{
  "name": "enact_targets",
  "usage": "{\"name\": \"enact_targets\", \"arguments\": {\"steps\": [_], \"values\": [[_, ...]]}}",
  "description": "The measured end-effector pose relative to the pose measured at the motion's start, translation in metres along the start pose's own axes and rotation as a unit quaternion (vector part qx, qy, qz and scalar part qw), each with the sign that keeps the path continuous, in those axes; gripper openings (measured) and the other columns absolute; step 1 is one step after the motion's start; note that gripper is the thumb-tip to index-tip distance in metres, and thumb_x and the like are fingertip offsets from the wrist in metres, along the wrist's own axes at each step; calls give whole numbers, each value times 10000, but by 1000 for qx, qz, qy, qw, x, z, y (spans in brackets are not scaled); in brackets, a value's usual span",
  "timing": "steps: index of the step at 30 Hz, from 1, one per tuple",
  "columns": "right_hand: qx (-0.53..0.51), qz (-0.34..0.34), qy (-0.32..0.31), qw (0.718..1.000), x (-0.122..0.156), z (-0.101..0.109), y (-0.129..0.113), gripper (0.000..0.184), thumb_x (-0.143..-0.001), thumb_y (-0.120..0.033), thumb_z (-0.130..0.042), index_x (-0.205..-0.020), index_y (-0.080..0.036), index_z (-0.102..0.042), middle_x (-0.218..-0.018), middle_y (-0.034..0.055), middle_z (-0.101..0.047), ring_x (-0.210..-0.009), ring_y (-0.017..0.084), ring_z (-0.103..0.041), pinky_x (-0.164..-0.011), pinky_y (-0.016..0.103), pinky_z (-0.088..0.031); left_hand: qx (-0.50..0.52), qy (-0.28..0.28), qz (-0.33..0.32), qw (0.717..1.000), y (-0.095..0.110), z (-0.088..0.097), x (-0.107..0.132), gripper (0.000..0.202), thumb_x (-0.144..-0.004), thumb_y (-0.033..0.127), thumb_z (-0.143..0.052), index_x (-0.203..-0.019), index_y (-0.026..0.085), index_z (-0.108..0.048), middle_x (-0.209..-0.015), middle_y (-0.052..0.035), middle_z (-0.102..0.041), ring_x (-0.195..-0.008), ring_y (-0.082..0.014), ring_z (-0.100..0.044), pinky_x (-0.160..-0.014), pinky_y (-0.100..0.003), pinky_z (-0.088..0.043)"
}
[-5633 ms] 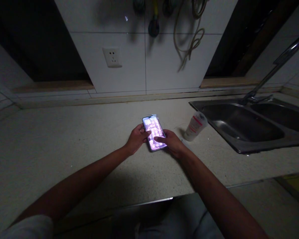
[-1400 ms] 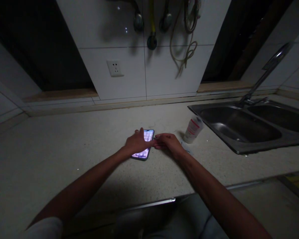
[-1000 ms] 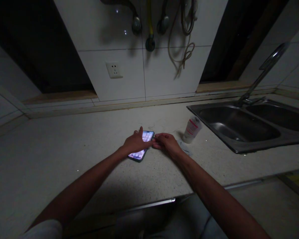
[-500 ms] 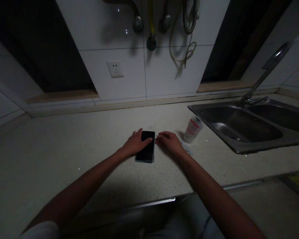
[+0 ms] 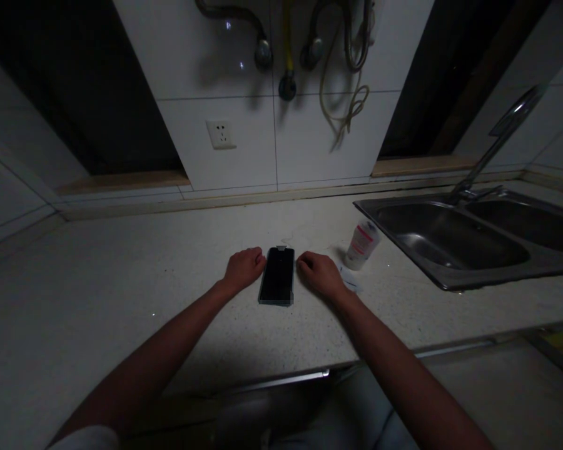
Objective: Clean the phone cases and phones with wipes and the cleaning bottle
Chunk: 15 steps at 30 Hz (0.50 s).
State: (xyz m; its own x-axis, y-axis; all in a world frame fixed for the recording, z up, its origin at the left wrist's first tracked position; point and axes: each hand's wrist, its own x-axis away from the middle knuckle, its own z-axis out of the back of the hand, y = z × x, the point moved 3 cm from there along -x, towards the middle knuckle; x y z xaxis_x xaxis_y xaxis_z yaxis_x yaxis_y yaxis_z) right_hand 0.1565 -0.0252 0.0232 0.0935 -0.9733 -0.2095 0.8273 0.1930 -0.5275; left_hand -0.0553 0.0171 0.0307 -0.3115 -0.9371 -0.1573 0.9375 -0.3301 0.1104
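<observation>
A pale, faintly speckled desk (image 5: 201, 240) runs across the dim room, meeting a wall of white tiles (image 5: 234, 165). A socket (image 5: 221, 135) is set in the tiles, and above it hang dark pipe ends around a yellow pipe (image 5: 287, 37), with a looped pale cord (image 5: 354, 109) to their right. Dark openings (image 5: 60, 87) flank this stretch of wall, each with a brownish ledge below. On the right, a steel double-basin sink (image 5: 443, 234) is let into the desk, a curved faucet (image 5: 502, 134) rising behind it.

The phone (image 5: 278, 278) lies flat on the desk, its screen dark, between the two hands. The left hand (image 5: 244, 267) rests just beside its left edge, fingers curled in; the right hand (image 5: 319, 273) is just beside the right edge, its fingers curled in too — neither grasps the phone. A cup (image 5: 361, 245) with red markings stands near the right hand, short of the sink.

Beside the right wrist is a small clear item (image 5: 349, 279), partly covered by the arm and too faint to identify. Blocky grey patches blur the phone's top and bottom edges. The pipes and faucet tip are hard to follow — the pipes run out of view at the top — and the openings show only blackness. The left sleeve (image 5: 87, 437) is cut off at the lower edge.
</observation>
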Motion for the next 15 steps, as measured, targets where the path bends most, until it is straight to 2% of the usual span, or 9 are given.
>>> {"name": "enact_targets", "arguments": {"steps": [15], "values": [[13,2,-11,1000,1,1,-2,258,-942,-277,-497,-994,-206,-740,-980,86,-766,-883,219,-672,-746,295,-423,-1,-6,11,1000,1,-1,-2,266,-929,335,-394,-846,213,-616,-889,-60,-708,-826,-210,-627,-694,-313,-352]]}}
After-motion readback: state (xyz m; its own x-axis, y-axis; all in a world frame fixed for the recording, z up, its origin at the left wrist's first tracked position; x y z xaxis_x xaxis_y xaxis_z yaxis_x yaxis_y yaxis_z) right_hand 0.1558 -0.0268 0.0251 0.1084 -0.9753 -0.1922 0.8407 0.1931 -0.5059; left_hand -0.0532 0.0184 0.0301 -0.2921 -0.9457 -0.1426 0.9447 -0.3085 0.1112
